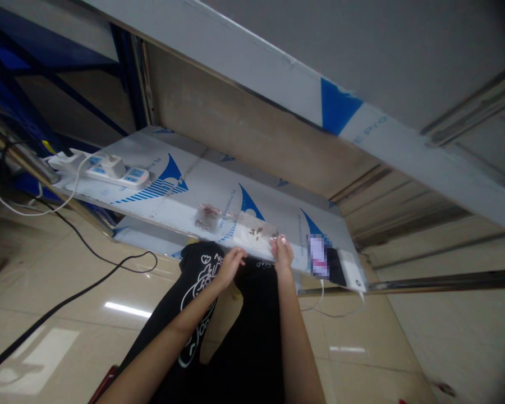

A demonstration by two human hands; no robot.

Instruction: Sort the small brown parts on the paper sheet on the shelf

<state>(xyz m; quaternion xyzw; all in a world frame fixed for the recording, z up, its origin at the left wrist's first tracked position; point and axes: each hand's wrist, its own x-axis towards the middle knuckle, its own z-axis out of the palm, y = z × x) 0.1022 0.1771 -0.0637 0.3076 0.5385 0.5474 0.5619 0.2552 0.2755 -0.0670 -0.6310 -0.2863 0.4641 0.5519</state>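
Observation:
My right hand (282, 252) is closed at the shelf's front edge, its fingertips pinched on a small piece of clear, shiny plastic (278, 239). To its left, my left hand (232, 266) has its fingers drawn together by the same edge; what they hold, if anything, is too small to make out. Between and just beyond the hands lies a white sheet (244, 235) with several small brown pieces (256, 230) on it. Left of the sheet, a clear plastic bag (207, 217) with dark brown contents rests flat on the shelf.
The metal shelf (210, 174) carries film printed with blue marks. A white power strip (122, 175) with plugs sits at its left end. A blurred phone (318, 256) and a white power bank (352, 271) lie on the right. An upper shelf (252, 50) overhangs; a black cable (88, 289) crosses the floor.

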